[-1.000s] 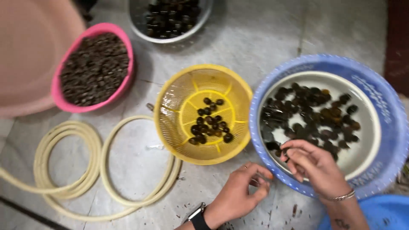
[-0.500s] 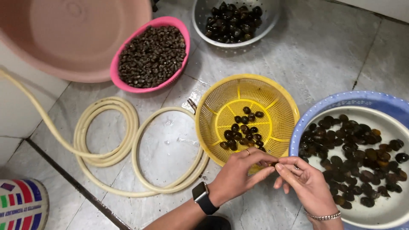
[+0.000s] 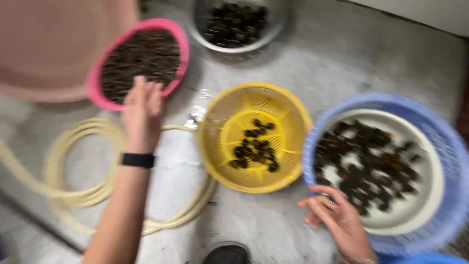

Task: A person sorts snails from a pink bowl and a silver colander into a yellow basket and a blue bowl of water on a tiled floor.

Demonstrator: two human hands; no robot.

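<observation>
Left hand (image 3: 141,100), fingers flat and together, over pink bowl (image 3: 178,36) of dark bits; right hand (image 3: 337,217), loosely apart, at blue basket (image 3: 439,132) rim.

The yellow colander (image 3: 288,122) is looking like moulded plastic with a slotted, slightly glossy wall. The pink bowl (image 3: 178,36) at far left is showing smooth plastic, its contents matt and dark. The blue basket (image 3: 439,132) at right is appearing as ribbed plastic, holding a smooth white basin (image 3: 420,195) of wet, shiny dark shells (image 3: 366,156). The far bowl (image 3: 273,29) is gleaming like metal. The hose (image 3: 83,195) is looking rubbery and matt. The floor (image 3: 342,68) is showing grey, wet, glossy stone. The watch band (image 3: 138,160) is looking matt black.
</observation>
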